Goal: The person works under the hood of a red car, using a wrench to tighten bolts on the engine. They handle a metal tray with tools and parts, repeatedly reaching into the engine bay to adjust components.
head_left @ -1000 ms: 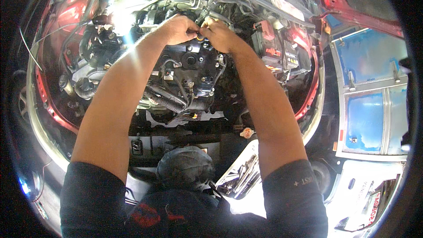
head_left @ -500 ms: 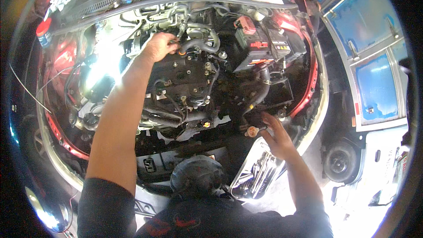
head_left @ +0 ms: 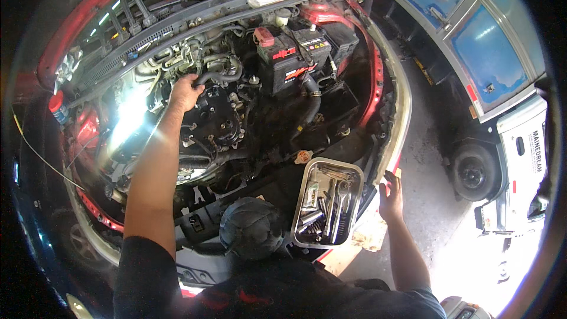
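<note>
My left hand (head_left: 186,92) reaches into the engine bay. Its fingers are closed at the top of the black engine cover (head_left: 214,119), right by the end of a curved black hose (head_left: 221,75); whatever they grip is hidden. On the other side, my right hand (head_left: 391,199) is held beside the car's front edge with the fingers loosely stretched and apart. I see nothing in it. Between my body and the engine, a metal tray (head_left: 299,204) holds a ratchet (head_left: 341,198), sockets and other tools. An orange-topped cap (head_left: 303,157) lies just past the tray.
A black car battery (head_left: 295,62) with a red terminal cover stands at the right of the bay, with a thick hose (head_left: 311,103) beside it. A red-capped bottle (head_left: 57,106) is at far left. Another person's arm (head_left: 367,1) shows at the back. A vehicle with blue panels (head_left: 484,41) stands at right.
The view has shifted, so the whole tray now shows. My right hand has moved away from the orange-topped cap to the car's front edge. My left hand stays at the hose.
</note>
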Action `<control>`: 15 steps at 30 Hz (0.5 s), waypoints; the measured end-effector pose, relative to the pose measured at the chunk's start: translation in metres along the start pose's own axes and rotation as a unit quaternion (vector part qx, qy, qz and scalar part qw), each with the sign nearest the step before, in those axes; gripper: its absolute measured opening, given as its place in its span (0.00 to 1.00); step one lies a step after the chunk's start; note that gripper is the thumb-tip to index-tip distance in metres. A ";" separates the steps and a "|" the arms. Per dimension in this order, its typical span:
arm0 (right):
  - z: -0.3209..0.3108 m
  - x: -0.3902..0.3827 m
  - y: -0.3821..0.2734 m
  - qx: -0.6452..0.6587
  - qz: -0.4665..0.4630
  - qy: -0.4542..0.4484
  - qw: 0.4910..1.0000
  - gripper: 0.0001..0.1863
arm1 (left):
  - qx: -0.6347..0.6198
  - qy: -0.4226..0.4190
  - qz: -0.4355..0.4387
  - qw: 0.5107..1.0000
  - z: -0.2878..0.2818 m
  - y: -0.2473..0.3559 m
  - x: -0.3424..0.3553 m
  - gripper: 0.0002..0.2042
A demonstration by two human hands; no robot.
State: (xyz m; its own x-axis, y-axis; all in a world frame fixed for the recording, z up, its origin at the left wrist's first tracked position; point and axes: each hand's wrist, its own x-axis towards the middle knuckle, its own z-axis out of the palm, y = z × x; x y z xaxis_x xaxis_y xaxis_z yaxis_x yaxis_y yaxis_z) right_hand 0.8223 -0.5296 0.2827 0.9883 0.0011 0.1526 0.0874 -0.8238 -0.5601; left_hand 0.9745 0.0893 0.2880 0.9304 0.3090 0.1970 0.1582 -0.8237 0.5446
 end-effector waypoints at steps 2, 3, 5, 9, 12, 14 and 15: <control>0.013 0.021 0.013 -0.029 -0.084 0.033 0.995 0.20 | 0.004 -0.021 -0.013 1.000 0.004 0.000 -0.001 0.21; 0.022 0.036 0.019 -0.026 -0.082 0.046 0.995 0.19 | -0.006 -0.021 -0.014 1.000 0.005 0.000 -0.003 0.21; 0.036 0.066 0.029 -0.034 -0.089 0.060 0.994 0.19 | -0.026 0.017 -0.036 0.999 0.007 0.005 -0.009 0.21; 0.055 0.101 0.039 -0.017 -0.076 0.088 0.993 0.16 | 0.100 0.066 -0.064 0.991 0.005 0.027 -0.011 0.23; 0.066 0.104 0.039 -0.035 -0.061 0.130 0.989 0.15 | 0.194 -0.013 -0.174 0.965 0.003 0.040 -0.006 0.25; 0.071 0.102 0.037 -0.123 -0.040 0.108 0.986 0.15 | 0.196 0.024 -0.165 0.966 0.010 0.043 -0.005 0.23; 0.072 0.101 0.036 -0.105 -0.054 0.124 0.985 0.15 | 0.202 0.053 -0.160 0.965 0.015 0.044 -0.005 0.23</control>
State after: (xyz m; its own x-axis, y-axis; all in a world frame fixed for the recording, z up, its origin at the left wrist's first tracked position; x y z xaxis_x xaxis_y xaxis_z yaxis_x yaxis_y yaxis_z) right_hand 0.9343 -0.5182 0.2189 0.9112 -0.0218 0.4113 0.1372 -0.9254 -0.3532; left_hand 0.9817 0.0450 0.2988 0.7773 0.6068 0.1662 0.5668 -0.7900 0.2336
